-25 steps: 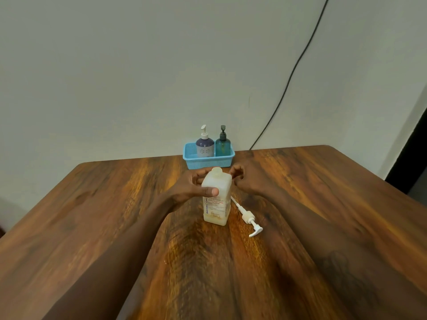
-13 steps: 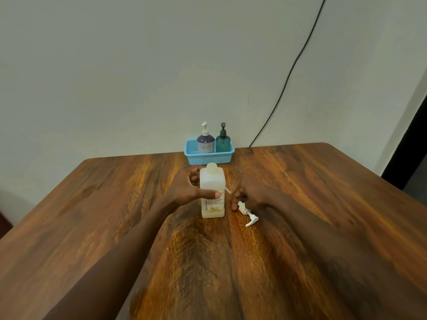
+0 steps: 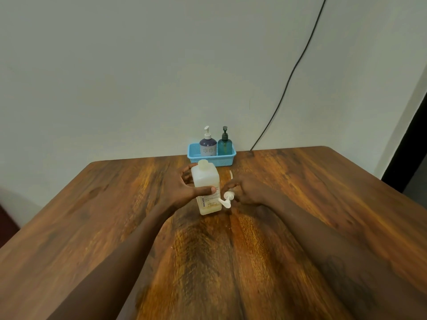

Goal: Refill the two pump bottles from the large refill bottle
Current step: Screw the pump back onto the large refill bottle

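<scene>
The large translucent refill bottle (image 3: 206,188) stands upright mid-table, its neck uncapped. My left hand (image 3: 184,188) is wrapped around its upper half, thumb across the front. Just right of the bottle, my right hand (image 3: 246,191) pinches the white pump head (image 3: 227,198), lifted off the wood, with its dip tube (image 3: 231,174) pointing away behind the hand. At the back of the table, a purple pump bottle (image 3: 208,146) and a teal pump bottle (image 3: 224,146) stand in a blue basket (image 3: 211,160).
The wooden table (image 3: 323,204) meets a pale wall at its far edge. A black cable (image 3: 291,75) runs down the wall to the table's back edge right of the basket. A dark doorway (image 3: 413,144) is at the far right.
My right hand came down from the bottle's top to the pump head lying on the table and picked it up. My left hand stayed on the refill bottle.
</scene>
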### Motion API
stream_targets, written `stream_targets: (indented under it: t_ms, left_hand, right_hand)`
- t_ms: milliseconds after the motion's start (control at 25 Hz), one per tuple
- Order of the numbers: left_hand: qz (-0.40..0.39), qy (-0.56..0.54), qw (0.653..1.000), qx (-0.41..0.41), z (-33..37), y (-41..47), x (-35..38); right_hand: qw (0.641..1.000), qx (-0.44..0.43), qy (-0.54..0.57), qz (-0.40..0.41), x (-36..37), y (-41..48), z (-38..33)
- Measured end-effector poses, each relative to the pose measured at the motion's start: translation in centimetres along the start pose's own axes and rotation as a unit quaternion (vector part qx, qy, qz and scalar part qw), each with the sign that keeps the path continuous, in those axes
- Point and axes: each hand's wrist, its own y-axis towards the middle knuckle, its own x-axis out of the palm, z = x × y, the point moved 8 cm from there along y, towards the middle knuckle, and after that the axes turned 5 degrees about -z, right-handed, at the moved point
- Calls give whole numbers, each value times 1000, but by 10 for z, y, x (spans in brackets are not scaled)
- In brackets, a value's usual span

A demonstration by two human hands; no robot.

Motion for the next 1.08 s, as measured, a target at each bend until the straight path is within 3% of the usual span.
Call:
stream_targets:
  t_ms: [200, 400, 680, 1080]
  left_hand:
    - [65, 15, 998, 13, 10, -5, -29]
    - [70, 121, 990, -7, 14, -10, -31]
    - [52, 200, 974, -92, -5, -2, -27]
    - [36, 213, 974, -71, 8, -5, -30]
  right_hand:
    - [975, -24, 130, 179, -50, -3, -11]
    - [906, 0, 248, 342, -103, -10, -17]
    - [862, -64, 341, 369, -139, -9, -50]
    - [854, -90, 372, 352, -149, -5, -69]
